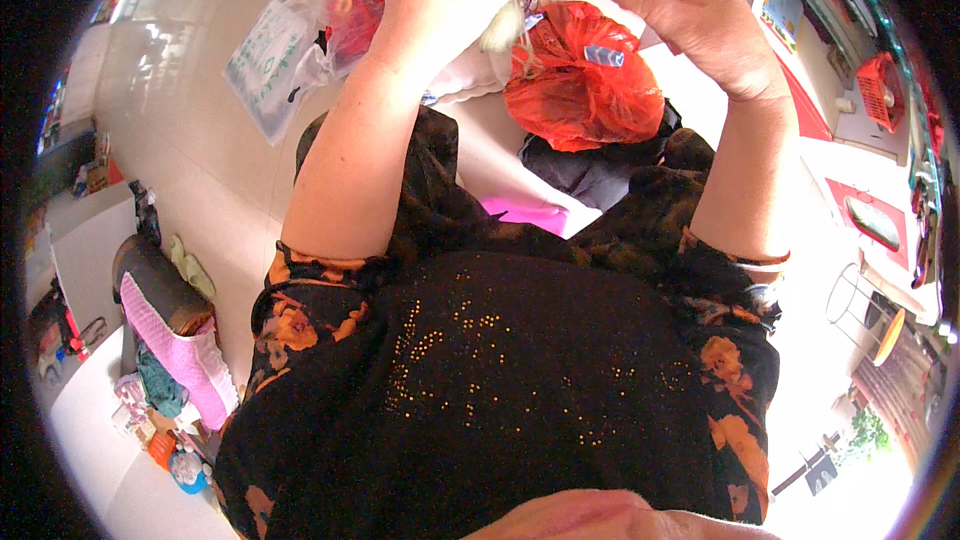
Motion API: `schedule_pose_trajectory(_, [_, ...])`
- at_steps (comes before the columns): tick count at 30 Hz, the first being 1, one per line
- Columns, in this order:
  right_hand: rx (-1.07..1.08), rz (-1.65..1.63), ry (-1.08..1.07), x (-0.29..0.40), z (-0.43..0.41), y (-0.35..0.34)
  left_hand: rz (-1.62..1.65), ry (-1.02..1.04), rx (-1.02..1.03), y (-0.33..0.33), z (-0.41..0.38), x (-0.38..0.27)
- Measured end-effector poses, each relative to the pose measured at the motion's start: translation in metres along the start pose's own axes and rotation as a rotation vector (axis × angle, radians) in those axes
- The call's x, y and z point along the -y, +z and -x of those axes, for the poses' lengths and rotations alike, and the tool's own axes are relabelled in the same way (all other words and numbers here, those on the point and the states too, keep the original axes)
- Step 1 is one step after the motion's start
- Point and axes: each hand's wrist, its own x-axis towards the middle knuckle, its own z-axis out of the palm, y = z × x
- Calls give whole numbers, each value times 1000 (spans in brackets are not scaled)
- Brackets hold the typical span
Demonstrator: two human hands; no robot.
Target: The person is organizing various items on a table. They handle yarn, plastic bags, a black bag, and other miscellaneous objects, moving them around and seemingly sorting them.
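Observation:
My left hand is raised at the top middle, fingers curled around a small dark-red piece, perhaps yarn work, partly hidden by the fingers. Pale cream strands hang just below that hand. My right hand is raised to the right, apart from the left, with thumb and fingers drawn together. Whether it pinches a thin thread is too fine to tell. Below and between the hands sits a bulging red plastic bag, with a small blue-grey label or wrapper on it.
Left of my forearm, a clear plastic bag bearing writing lies on the pale floor beside a red bundle. A seat with a pink cover and pale green slippers are farther left. A round stool and a red basket stand right.

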Motion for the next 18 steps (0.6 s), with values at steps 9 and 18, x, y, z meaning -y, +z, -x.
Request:
schedule_pose_trajectory(9, [-386,549,-65,-24,-3,-2,61,-130,4,1,0,32])
schedule_pose_trajectory(18, [-424,-1053,-67,-84,-18,-67,42,-312,34,-10,-11,35])
